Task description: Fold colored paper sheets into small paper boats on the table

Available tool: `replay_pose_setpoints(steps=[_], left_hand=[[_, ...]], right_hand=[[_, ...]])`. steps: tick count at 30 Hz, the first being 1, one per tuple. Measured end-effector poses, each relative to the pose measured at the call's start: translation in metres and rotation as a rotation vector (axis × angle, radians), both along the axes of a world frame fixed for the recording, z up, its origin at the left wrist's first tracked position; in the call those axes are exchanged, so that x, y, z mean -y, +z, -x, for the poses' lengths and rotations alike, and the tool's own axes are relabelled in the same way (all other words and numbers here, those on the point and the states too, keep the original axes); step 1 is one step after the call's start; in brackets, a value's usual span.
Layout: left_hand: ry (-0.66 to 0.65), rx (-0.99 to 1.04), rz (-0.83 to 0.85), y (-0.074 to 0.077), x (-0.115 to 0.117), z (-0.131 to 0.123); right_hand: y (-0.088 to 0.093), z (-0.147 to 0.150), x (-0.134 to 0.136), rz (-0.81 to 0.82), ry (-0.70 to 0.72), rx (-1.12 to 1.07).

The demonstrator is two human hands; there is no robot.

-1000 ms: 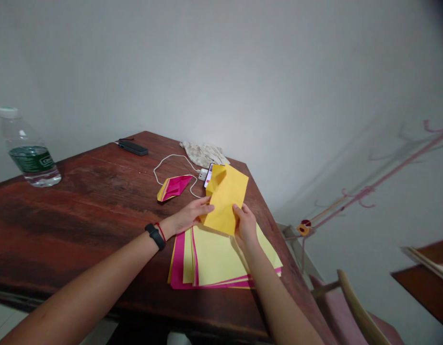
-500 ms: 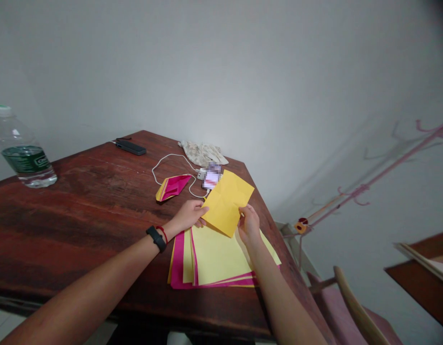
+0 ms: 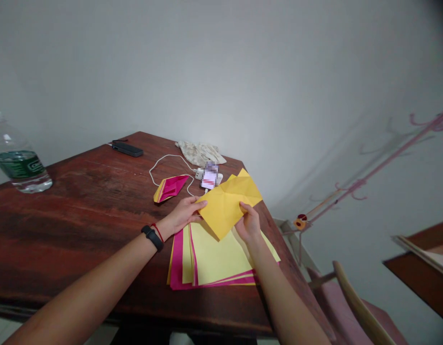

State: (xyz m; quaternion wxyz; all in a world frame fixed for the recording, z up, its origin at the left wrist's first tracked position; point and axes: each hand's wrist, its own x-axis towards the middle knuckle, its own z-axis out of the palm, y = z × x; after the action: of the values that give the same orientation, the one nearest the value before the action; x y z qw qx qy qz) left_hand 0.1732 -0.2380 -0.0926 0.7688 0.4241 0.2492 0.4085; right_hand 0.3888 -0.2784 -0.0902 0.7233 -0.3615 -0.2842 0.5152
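Observation:
A creased sheet of yellow paper (image 3: 223, 206) is held up between both hands, its far part bent along fold lines. My left hand (image 3: 187, 211) pinches its left corner, thumb on top. On the other side my right hand (image 3: 249, 221) grips the right edge, thumb over the paper. Beneath it lies a stack of pale yellow and magenta sheets (image 3: 221, 263), partly hidden by the held paper and my right forearm. A folded magenta and yellow paper piece (image 3: 171, 188) rests on the table, left of and beyond my left hand.
On the wooden table (image 3: 81, 215) stand a water bottle (image 3: 22, 167) at left and a black power bank (image 3: 127, 148). A phone (image 3: 209, 179) with a white cable (image 3: 164, 157) lies near a crumpled cloth (image 3: 200, 153). To the right are a pink rack (image 3: 372, 178) and a chair (image 3: 351, 297).
The yellow paper has opened out from a flat folded rectangle into a wider creased shape with more corners showing. Both hands still hold it; the view has shifted slightly.

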Motion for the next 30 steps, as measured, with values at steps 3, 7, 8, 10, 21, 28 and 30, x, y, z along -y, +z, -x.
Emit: replay_pose_setpoints(steps=[3, 7, 8, 10, 21, 28, 30], left_hand=[[0.027, 0.024, 0.006, 0.001, 0.0, 0.0], [0.233, 0.041, -0.026, -0.001, -0.006, 0.001], [0.296, 0.028, -0.056, -0.001, -0.009, 0.002], [0.414, -0.053, -0.145, -0.001, -0.013, 0.004], [0.422, -0.164, -0.334, 0.01, -0.024, 0.017], [0.362, -0.392, -0.604, 0.008, -0.019, 0.015], [0.411, -0.524, -0.721, 0.006, -0.017, 0.015]], right_hand=[[0.0, 0.0, 0.0, -0.017, -0.015, 0.005], [-0.002, -0.003, -0.001, -0.025, 0.011, 0.007], [-0.003, -0.004, -0.001, -0.023, 0.017, 0.009], [-0.005, -0.008, -0.003, -0.01, 0.014, 0.023], [-0.011, -0.019, -0.009, 0.091, -0.15, 0.411], [-0.015, -0.022, -0.011, 0.082, -0.196, 0.51], [-0.018, -0.027, -0.014, 0.088, -0.266, 0.63]])
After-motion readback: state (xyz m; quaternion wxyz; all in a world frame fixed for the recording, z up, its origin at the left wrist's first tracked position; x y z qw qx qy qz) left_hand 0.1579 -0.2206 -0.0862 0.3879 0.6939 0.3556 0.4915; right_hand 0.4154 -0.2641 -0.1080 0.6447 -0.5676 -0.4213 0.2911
